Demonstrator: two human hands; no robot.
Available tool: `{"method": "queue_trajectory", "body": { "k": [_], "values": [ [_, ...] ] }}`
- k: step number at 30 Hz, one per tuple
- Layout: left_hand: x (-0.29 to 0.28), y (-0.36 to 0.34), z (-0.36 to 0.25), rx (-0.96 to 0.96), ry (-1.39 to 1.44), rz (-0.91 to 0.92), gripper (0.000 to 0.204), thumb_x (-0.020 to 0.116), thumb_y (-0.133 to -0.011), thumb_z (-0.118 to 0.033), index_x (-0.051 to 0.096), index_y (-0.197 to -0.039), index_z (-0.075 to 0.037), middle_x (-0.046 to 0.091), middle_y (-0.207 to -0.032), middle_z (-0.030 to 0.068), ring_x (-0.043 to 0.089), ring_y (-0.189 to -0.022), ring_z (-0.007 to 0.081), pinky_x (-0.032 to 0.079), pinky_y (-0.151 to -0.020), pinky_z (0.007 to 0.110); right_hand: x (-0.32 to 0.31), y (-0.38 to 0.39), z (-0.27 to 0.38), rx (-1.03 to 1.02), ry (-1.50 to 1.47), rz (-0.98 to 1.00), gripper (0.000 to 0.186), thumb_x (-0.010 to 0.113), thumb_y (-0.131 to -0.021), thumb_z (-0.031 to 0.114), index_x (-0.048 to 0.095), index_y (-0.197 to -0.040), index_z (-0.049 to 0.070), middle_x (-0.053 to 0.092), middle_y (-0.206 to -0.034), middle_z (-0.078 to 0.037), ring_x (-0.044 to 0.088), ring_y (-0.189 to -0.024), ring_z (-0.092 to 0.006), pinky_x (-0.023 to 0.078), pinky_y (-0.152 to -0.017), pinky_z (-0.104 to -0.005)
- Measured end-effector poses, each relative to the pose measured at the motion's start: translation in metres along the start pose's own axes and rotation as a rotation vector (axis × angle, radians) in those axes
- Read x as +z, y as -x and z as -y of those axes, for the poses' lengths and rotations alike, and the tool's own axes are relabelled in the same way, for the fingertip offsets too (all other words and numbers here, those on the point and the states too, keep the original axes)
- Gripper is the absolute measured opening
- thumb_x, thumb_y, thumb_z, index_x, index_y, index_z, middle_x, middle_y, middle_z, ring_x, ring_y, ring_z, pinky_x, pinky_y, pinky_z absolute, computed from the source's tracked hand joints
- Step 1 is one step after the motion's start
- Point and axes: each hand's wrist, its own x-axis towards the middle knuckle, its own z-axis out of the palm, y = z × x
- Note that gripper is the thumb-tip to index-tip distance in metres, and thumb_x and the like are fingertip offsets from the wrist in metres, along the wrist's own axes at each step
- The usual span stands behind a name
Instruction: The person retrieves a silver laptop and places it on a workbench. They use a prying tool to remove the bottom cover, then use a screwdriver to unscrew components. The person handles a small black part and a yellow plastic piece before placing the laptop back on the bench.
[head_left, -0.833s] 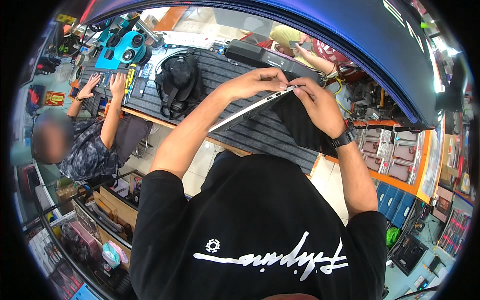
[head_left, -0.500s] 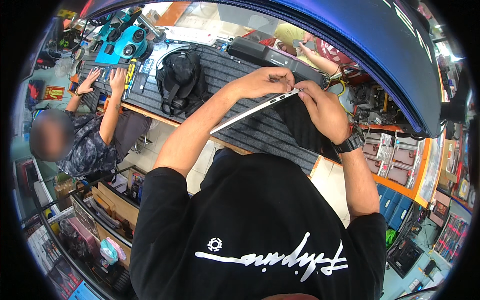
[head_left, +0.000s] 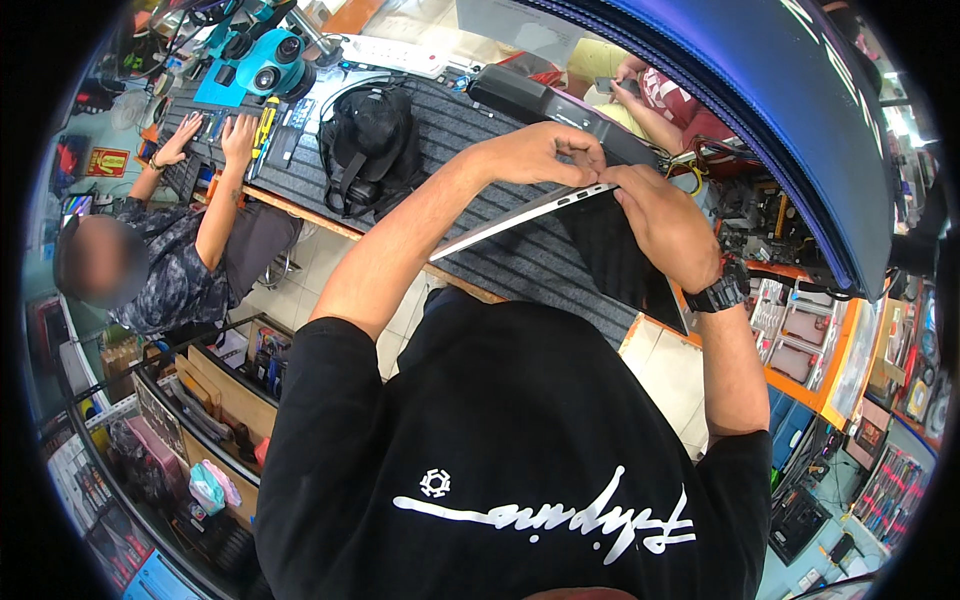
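A slim silver laptop (head_left: 530, 217) is tilted up on the bench, its side edge with port slots facing me. A dark glossy panel, seemingly its screen (head_left: 640, 265), spreads beneath it toward the bench's front right corner. My left hand (head_left: 545, 156) reaches over the raised body, fingers curled and closed at its far corner. At that same corner my right hand (head_left: 668, 222), with a black watch on the wrist, pinches the edge. The fingertips of both hands nearly meet, and anything small between them is hidden.
A black bag (head_left: 365, 150) lies left of the laptop on the ridged grey mat (head_left: 450, 125). Farther left are a teal microscope (head_left: 265, 70), yellow-handled tools (head_left: 265, 130) and a co-worker's hands (head_left: 215, 140). A long black case (head_left: 540, 105) stands behind; a large dark-blue panel (head_left: 790, 110) overhangs the upper right.
The view has shifted slightly. Both my hands stay at the laptop's corner; my right hand has turned more over the edge, its fingers closer to my left.
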Motion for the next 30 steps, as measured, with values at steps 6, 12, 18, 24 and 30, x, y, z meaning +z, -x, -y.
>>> {"method": "queue_trajectory", "body": {
  "k": [6,12,18,24,30],
  "values": [
    [-0.003,0.037,-0.013,-0.05,-0.004,0.011,0.054,0.077,-0.094,-0.03,0.061,-0.14,-0.006,0.069,-0.126,0.007,0.064,-0.112,0.016,0.048,-0.103,0.034,-0.013,-0.005,0.004,0.001,-0.137,0.065,0.024,0.067,-0.096,0.016,0.065,-0.119,0.007,0.068,-0.106,-0.014,0.066,-0.099,-0.0385,0.053,-0.083,-0.0441],
    [-0.006,0.05,-0.024,-0.303,0.082,0.051,0.062,0.077,-0.093,-0.03,0.056,-0.146,-0.007,0.067,-0.133,0.0087,0.065,-0.108,0.0146,0.051,-0.097,0.032,-0.001,-0.013,-0.005,-0.048,-0.149,0.021,0.019,0.068,-0.096,0.017,0.067,-0.11,0.005,0.07,-0.104,-0.014,0.068,-0.095,-0.0359,0.053,-0.079,-0.0416],
    [-0.012,0.04,-0.019,-0.245,0.054,0.114,0.052,0.073,-0.095,-0.025,0.061,-0.141,-0.005,0.068,-0.133,0.0094,0.065,-0.11,0.0151,0.051,-0.098,0.031,0.011,-0.004,-0.015,-0.085,-0.203,-0.024,0.015,0.069,-0.096,0.016,0.068,-0.103,0.002,0.071,-0.096,-0.013,0.069,-0.09,-0.0351,0.054,-0.077,-0.04],
    [-0.016,0.062,-0.034,-0.296,-0.039,0.008,0.052,0.077,-0.093,-0.034,0.066,-0.134,-0.004,0.071,-0.127,0.0114,0.066,-0.114,0.017,0.051,-0.1,0.033,0.007,0.002,-0.009,-0.068,-0.153,-0.038,0.014,0.07,-0.094,0.015,0.068,-0.102,0.003,0.071,-0.092,-0.012,0.068,-0.089,-0.0352,0.054,-0.076,-0.0424],
    [-0.003,0.133,-0.067,-0.272,-0.265,-0.146,0.035,0.074,-0.095,-0.032,0.074,-0.12,-0.007,0.078,-0.1,0.0111,0.074,-0.093,0.0213,0.056,-0.088,0.036,0.014,0.01,0.011,-0.07,-0.048,-0.146,0.019,0.071,-0.094,0.014,0.066,-0.109,0.004,0.069,-0.101,-0.015,0.067,-0.095,-0.0367,0.054,-0.078,-0.0426]
  ]
}}
